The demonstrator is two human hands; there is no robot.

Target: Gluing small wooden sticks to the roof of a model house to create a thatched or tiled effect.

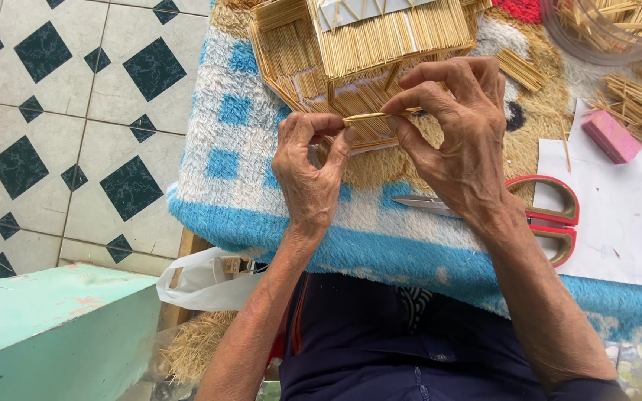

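fluffy blue-and-white blanket over the surface, tiled floor beside. clear tub top right, full of thin sticks. pale, slender stick bundle pinched level between left hand and right hand, just before a stick house. red scissors under right wrist.

head-worn camera, looking steeply down, close over hands and lap

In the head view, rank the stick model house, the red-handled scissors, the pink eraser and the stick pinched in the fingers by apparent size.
1. stick model house, cut off by the frame
2. red-handled scissors, partly hidden by the right hand
3. pink eraser
4. stick, thinnest, though about as long as the eraser; left hand pinches it too
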